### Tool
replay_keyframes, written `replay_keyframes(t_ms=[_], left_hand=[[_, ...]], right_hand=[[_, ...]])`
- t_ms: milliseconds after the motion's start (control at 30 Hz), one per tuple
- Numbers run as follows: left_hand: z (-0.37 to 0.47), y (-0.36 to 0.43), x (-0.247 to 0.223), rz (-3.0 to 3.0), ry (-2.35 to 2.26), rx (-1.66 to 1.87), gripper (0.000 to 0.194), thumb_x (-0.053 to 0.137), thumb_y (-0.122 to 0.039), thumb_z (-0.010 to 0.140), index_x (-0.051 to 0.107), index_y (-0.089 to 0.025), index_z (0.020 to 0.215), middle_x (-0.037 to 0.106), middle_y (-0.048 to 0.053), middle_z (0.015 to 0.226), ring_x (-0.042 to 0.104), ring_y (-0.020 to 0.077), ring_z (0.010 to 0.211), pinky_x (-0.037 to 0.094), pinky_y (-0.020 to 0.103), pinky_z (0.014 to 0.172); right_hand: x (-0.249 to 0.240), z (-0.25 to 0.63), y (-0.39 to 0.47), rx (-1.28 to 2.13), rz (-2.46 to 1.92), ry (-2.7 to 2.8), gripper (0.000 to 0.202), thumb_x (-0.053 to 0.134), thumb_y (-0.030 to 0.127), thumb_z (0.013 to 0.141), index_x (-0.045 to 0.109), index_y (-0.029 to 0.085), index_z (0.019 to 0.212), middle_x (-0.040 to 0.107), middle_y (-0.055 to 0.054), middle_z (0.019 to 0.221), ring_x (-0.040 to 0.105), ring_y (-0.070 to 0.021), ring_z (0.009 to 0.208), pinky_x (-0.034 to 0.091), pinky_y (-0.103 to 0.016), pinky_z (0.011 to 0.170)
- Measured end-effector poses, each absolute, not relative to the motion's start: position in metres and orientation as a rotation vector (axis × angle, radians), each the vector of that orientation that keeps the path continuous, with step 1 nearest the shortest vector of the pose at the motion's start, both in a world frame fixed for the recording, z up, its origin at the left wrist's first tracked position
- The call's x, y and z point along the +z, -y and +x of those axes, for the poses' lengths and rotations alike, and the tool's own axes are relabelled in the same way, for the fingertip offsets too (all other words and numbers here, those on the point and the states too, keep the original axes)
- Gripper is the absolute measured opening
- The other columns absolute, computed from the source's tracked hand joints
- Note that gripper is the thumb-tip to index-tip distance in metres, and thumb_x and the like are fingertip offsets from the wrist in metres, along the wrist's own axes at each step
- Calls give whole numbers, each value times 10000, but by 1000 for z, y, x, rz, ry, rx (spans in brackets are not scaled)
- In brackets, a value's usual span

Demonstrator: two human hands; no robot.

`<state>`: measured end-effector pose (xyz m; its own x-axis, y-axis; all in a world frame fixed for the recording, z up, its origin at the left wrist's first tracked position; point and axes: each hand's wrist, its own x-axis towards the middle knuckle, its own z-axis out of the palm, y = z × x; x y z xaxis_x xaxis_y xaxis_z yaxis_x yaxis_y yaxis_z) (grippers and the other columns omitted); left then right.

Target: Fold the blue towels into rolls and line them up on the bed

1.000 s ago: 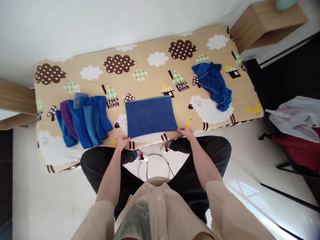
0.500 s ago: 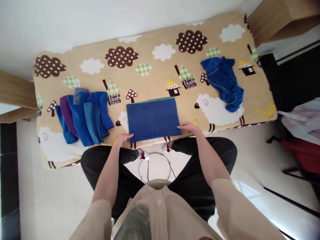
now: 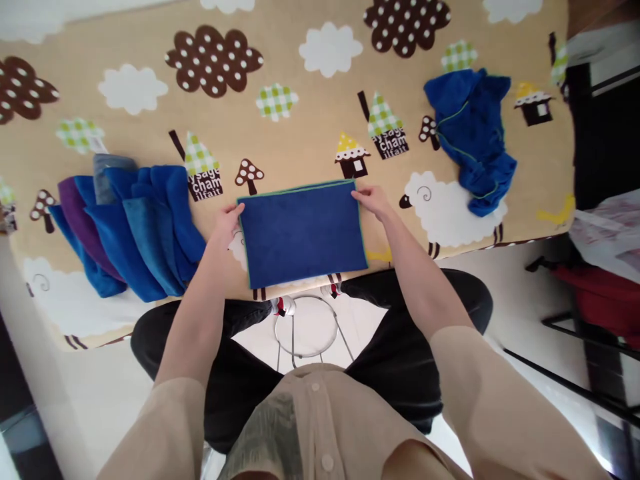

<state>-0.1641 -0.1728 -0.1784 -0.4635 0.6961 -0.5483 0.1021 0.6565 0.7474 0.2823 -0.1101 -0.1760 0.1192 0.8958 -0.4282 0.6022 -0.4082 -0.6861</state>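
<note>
The cloth, dark blue with a green edge, is laid flat on the bed in the middle of the frame. Two green edges are seen slightly apart along its upper side; what lies between them is hidden. Its upper left corner is touched by the left hand, and its right edge, just below the upper right corner, by the right hand. The fingers of both hands are bent at the cloth, but their undersides are concealed, so it cannot be told whether the fabric is pinched or merely touched.

At the left of the frame, blue, purple and grey pieces are overlapped in a pile; they cannot be counted with certainty, and its lower right is passed closely by the left forearm. At the upper right, a blue bundle is crumpled, its shape lost in the folds.

Below the bed, the stool is partly covered by the trousers, and the shoes are mostly hidden under the bed's edge. The bag is cut off at the right, and the red item beneath it is hard to identify.
</note>
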Motion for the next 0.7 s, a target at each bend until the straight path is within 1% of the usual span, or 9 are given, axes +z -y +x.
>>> replay_keyframes(t_ms=[67,167,233,300,400,500,600,700], left_hand=[[-164,160,-182,598,-1955,851,283,805,-365,811,670,-141,921,545,3,708,511,115,613,471,241,573],[-167,150,-187,731,-2022,862,220,786,-317,803,678,-151,898,599,24,765,576,140,696,514,253,642],[-170,148,-191,840,-2059,844,186,764,-295,804,682,-150,887,620,34,789,603,153,729,531,264,669],[-174,147,-195,878,-2086,828,166,730,-293,818,684,-152,893,628,38,797,608,152,707,535,271,657],[-177,148,-200,880,-2111,839,184,693,-326,837,685,-158,911,630,35,790,587,137,646,528,267,617],[-176,147,-206,894,-2126,877,227,684,-371,847,682,-159,926,633,36,793,582,133,640,531,266,613],[-174,147,-212,906,-2136,888,271,664,-410,868,673,-154,954,643,48,833,603,142,672,552,287,651],[-176,147,-216,983,-2159,844,302,627,-434,895,665,-149,987,646,61,884,643,169,762,573,321,731]], right_hand=[[-185,277,93,1092,-1998,1525,355,728,501,847,708,154,923,688,-89,859,652,-230,880,534,-408,891],[-193,270,76,999,-1940,1633,296,698,483,863,693,187,875,681,-89,837,649,-250,882,535,-436,912],[-196,267,70,972,-1916,1682,305,672,491,878,684,187,853,664,-86,802,644,-257,884,536,-445,909],[-196,267,68,955,-1892,1703,340,641,518,896,681,182,861,652,-87,787,644,-266,900,537,-447,899],[-196,269,66,937,-1906,1719,420,579,577,927,681,171,901,657,-103,828,653,-278,926,534,-449,892],[-195,271,65,899,-1914,1727,480,522,628,951,677,174,949,670,-119,900,657,-286,971,527,-461,919],[-199,269,63,812,-1906,1728,481,501,635,972,668,185,992,678,-129,975,642,-284,1036,514,-462,968],[-206,269,59,776,-1950,1758,453,490,608,995,659,189,1029,674,-138,1042,629,-284,1085,494,-470,1009]])
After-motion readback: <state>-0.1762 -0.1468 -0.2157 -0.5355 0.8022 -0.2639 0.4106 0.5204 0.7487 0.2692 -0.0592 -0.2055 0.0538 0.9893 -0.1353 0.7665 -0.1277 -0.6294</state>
